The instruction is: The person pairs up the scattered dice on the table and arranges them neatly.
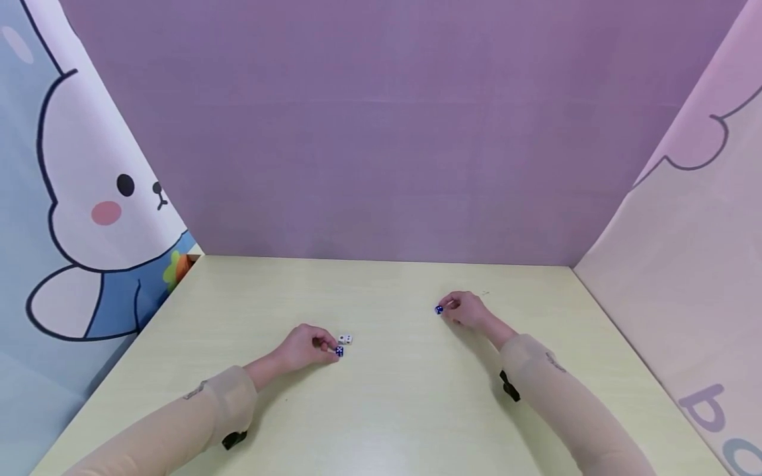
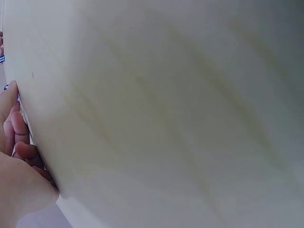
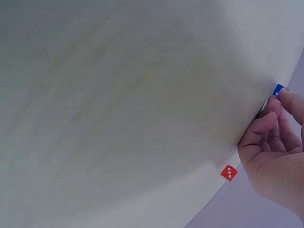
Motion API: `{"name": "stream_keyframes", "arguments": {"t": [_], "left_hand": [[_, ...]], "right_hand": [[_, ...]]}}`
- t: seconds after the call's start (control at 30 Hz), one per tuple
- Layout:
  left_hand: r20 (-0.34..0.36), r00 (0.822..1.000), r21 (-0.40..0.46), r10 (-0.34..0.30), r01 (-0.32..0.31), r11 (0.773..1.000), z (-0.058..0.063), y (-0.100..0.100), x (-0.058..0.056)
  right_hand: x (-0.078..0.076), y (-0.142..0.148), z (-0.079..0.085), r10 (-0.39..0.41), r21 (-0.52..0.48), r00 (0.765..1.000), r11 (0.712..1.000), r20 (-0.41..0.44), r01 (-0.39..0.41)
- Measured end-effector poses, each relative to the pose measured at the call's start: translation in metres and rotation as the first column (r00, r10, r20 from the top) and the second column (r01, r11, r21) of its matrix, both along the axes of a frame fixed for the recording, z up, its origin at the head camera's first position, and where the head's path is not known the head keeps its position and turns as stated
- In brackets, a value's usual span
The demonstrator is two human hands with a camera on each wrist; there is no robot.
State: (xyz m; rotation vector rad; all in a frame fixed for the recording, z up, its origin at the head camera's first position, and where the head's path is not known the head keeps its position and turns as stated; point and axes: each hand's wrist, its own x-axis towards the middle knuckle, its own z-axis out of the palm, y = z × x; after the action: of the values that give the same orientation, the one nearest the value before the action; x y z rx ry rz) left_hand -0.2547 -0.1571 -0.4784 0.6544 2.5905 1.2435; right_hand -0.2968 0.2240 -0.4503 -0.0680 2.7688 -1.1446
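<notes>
A pale yellowish tabletop (image 1: 393, 423) meets a plain purple backdrop (image 1: 381, 132). Left, a light-blue panel (image 1: 24, 396) shows a white cartoon animal (image 1: 83, 165); right, a pink-and-cream panel (image 1: 673, 284) carries lettering (image 1: 702, 395). Lighting is soft.

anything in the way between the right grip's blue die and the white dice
Nothing visible: only tabletop lies between that blue die and the white dice. The left grip, pinching a second blue die, is beside them.

Nearer the table's (image 1: 387, 416) left edge, the left sleeve (image 1: 155, 430) is showing beige; the right sleeve (image 1: 580, 406) is matching it. Both are bearing dark markings (image 1: 195, 390) (too blurred to read) near greyish cuffs (image 1: 234, 398), black pieces (image 1: 234, 439) jutting beneath.
</notes>
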Motion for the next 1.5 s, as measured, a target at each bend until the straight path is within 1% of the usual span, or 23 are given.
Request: {"name": "stream_keyframes", "arguments": {"t": [0.37,0.5,0.63,0.8,0.87,1.0,1.1,1.37,1.5], "left_hand": [[0.006,1.0,0.001,0.006,-0.006,1.0,0.003,0.0,0.002],[0.011,1.0,0.002,0.006,-0.006,1.0,0.003,0.001,0.002],[0.012,1.0,0.001,0.001,-0.001,1.0,0.001,0.0,0.001],[0.013,1.0,0.002,0.01,-0.01,1.0,0.001,0.001,0.001],[0.017,1.0,0.006,0.011,-0.011,1.0,0.001,0.002,0.001],[0.02,1.0,0.009,0.009,-0.009,1.0,0.002,0.002,0.001],[0.016,1.0,0.004,0.007,-0.007,1.0,0.001,0.002,0.001],[0.003,1.0,0.007,-0.001,0.001,1.0,0.002,0.002,0.001],[0.003,1.0,0.008,-0.003,0.003,1.0,0.002,0.001,0.001]], "right_hand": [[-0.004,0.0,0.0,0.064,0.03,0.998,0.998,0.002,-0.064],[-0.003,0.003,-0.001,0.104,0.04,0.995,0.994,-0.011,-0.103],[-0.003,0.007,-0.003,0.136,0.031,0.991,0.99,-0.012,-0.136],[-0.003,0.008,-0.007,0.154,0.036,0.988,0.988,-0.021,-0.153],[-0.001,0.008,-0.007,0.16,0.053,0.986,0.986,-0.034,-0.158],[0.005,0.007,-0.008,0.205,0.109,0.975,0.975,-0.084,-0.195],[0.008,0.007,-0.01,0.227,0.125,0.968,0.969,-0.107,-0.213],[0.018,0.003,-0.013,0.223,0.112,0.969,0.971,-0.107,-0.211],[0.023,0.0,-0.016,0.234,0.109,0.967,0.969,-0.106,-0.222]]}}
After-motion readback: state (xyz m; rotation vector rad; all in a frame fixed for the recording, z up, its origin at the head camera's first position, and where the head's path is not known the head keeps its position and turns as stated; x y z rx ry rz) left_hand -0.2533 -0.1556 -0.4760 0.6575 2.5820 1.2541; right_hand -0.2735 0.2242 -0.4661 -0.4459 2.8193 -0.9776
